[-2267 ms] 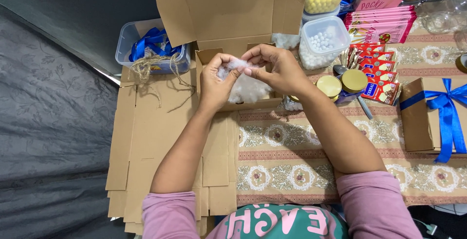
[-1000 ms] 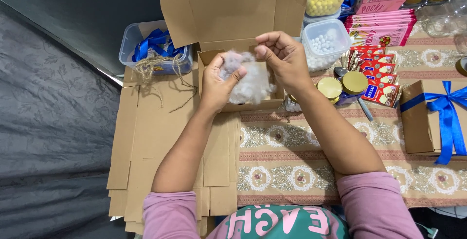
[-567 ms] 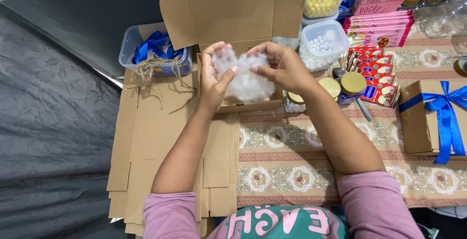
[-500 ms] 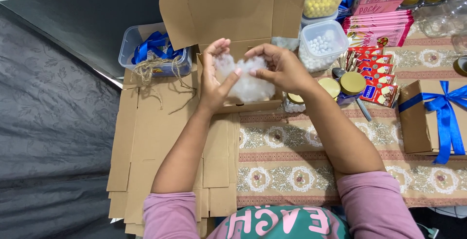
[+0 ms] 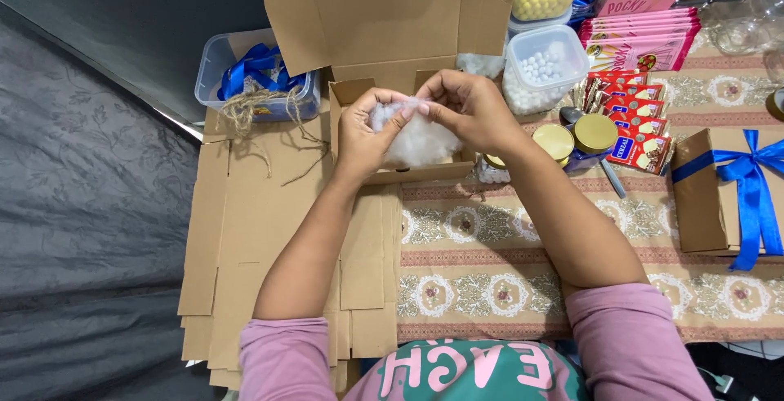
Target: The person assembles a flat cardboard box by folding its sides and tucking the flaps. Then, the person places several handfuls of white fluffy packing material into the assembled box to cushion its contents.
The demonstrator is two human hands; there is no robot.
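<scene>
Since half a second ago both hands have drawn closer together, the fingertips now meeting at the top of the white fluffy stuffing, which was held wider apart before. The stuffing sits in the open cardboard box, near the far edge of the table, its lower part resting inside the box tray. Left hand: fingers curled round the left side of the stuffing, thumb and forefinger pinching a tuft at its top. Right hand: fingers clenched on the same tuft from the right, just touching the left fingertips. The box lid stands upright behind the hands. Left of the box, a clear plastic tub holds blue ribbon with loose twine at its front. Flat cardboard sheets lie along the left edge of the patterned tablecloth. Right of the box: a clear container of white beads, gold-lidded jars, red snack packets, and at the right edge a closed box tied with a blue bow
</scene>
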